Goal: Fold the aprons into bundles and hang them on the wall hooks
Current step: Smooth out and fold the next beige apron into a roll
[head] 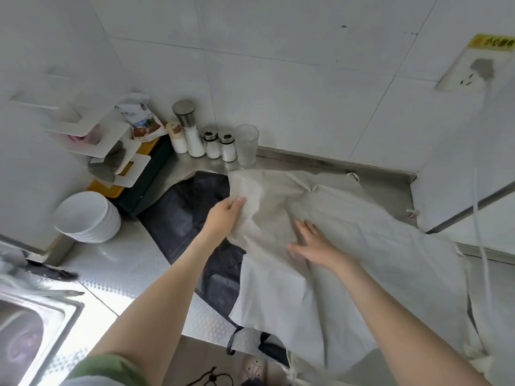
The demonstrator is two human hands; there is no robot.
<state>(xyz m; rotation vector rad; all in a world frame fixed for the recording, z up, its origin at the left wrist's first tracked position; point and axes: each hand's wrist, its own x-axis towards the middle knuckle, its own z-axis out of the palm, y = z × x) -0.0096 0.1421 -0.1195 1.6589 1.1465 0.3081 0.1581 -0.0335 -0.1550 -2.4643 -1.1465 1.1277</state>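
A pale beige apron (362, 235) lies spread across the steel counter, partly over a dark navy apron (189, 218) whose strap hangs off the front edge. My left hand (223, 215) pinches the beige apron's left edge and lifts it off the counter. My right hand (315, 240) lies flat on the middle of the cloth, fingers straight and spread. White hooks (83, 126) stick out from the tiled wall at the left, some carrying cloths.
Shaker jars (195, 137) and a clear cup (246, 143) line the back corner. A stack of white bowls (89, 217) stands at the left, a sink (30, 330) at lower left. A wall socket (473, 71) with a white cable is at upper right.
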